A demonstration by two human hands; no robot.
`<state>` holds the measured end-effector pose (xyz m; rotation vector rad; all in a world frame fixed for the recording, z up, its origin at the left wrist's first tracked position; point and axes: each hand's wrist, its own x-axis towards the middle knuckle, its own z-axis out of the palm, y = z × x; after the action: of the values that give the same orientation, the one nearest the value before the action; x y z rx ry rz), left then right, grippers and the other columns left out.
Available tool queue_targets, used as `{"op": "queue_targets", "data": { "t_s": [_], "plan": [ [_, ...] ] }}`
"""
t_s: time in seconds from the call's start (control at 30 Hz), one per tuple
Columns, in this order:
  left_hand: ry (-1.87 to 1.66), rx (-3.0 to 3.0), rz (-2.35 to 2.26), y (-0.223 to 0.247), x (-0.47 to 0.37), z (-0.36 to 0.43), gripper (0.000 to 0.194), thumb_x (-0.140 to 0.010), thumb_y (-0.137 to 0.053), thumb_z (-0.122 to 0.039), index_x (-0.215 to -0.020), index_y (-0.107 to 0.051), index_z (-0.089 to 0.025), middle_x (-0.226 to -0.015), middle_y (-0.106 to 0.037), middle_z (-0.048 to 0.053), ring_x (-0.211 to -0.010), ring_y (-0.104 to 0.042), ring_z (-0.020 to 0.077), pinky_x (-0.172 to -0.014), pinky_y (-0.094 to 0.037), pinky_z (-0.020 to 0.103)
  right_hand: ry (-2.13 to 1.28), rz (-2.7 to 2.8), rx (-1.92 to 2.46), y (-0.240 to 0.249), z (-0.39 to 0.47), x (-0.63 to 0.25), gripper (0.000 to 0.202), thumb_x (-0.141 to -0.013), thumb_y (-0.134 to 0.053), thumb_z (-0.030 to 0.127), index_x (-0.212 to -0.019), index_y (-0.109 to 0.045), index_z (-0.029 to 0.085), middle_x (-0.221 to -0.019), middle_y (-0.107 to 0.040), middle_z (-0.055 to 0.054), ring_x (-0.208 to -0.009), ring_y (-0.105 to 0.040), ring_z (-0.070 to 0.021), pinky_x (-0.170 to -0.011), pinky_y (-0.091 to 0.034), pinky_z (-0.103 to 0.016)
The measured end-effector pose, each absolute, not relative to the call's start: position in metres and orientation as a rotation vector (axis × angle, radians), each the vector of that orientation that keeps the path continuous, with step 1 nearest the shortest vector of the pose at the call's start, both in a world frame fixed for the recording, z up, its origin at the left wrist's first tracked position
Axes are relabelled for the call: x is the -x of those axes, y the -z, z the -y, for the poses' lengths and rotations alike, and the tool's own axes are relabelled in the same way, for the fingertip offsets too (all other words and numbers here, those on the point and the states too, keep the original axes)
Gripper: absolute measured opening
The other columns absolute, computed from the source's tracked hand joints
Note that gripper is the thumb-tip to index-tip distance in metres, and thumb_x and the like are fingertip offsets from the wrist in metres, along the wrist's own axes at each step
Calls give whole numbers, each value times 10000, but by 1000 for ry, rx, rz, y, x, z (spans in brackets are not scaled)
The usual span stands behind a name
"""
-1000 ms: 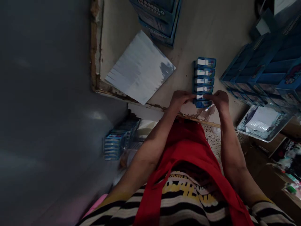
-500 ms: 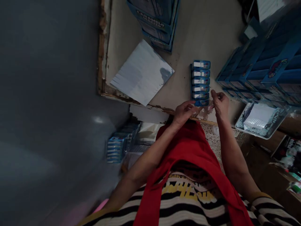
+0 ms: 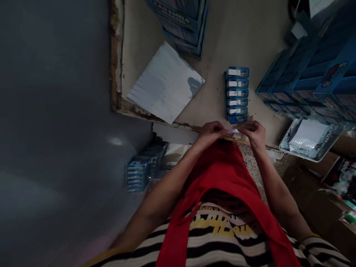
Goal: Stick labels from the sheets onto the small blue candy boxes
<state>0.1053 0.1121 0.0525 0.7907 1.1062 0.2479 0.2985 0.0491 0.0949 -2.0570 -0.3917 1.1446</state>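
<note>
A small white sticker (image 3: 233,131) is stretched between my hands at the table's front edge. My left hand (image 3: 211,132) pinches its left end. The right end is between the closed fingertips of my right hand (image 3: 254,134). Just beyond them, a row of small blue candy boxes (image 3: 237,102) lies on the table. The farther boxes carry white stickers across their faces; the nearest blue box (image 3: 237,119) shows none.
To the left lies a white sheet (image 3: 167,83) with a ragged edge. Tall blue cartons (image 3: 191,33) stand behind it. More blue cartons (image 3: 303,81) are stacked at right, above a clear tray (image 3: 311,139) holding white sheets. Worn, chipped wood edges the table (image 3: 217,96).
My right hand has come down and left, away from the boxes, to meet my left hand. The white sticker now spans both hands. My left hand has shifted slightly nearer to me.
</note>
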Motion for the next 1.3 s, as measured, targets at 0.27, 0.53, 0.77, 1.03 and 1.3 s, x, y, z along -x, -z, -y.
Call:
{"op": "queue_targets", "data": {
  "t_s": [0.27,0.53,0.77,1.03,1.3],
  "plan": [
    [-288,-961,-1285,-43,-123,-123,266,-755,-807,-418,-708,-685,-186,-648,-642,-23,-662,-557,143,-648,-400,270,-811,575,2184,-70,-65,-295,405,-637,-847,483,-847,-595,246,-731,-711,37,-706,-711,-203,-680,-539,-313],
    [-261,-1019,-1332,-34,-125,-130,208,-782,-802,-366,-732,-712,-186,-683,-677,-3,-699,-598,165,-678,-420,282,-793,635,2220,-60,-70,-293,364,-720,-793,481,-884,-557,257,-772,-705,39,-749,-715,-205,-729,-521,-314],
    [-299,-925,-1322,-16,-132,-126,235,-763,-800,-401,-731,-707,-188,-684,-657,-1,-717,-581,164,-661,-404,267,-663,841,2373,-55,-67,-294,266,-808,-744,429,-900,-563,257,-827,-683,11,-834,-639,-210,-829,-506,-347],
    [-432,-291,-1332,12,-167,-96,290,-665,-847,-299,-808,-617,-196,-660,-605,-54,-595,-533,103,-611,-437,243,-933,518,2219,-37,-58,-319,646,-574,-888,556,-1025,-560,232,-790,-599,55,-735,-569,-170,-686,-465,-299],
    [-496,-610,-1552,-5,-108,-148,80,-821,-713,-237,-810,-646,-193,-807,-689,38,-697,-632,173,-696,-515,313,-1192,597,2146,-59,-58,-340,506,-648,-823,488,-1046,-651,228,-800,-674,15,-703,-650,-206,-697,-530,-364]
  ]
}}
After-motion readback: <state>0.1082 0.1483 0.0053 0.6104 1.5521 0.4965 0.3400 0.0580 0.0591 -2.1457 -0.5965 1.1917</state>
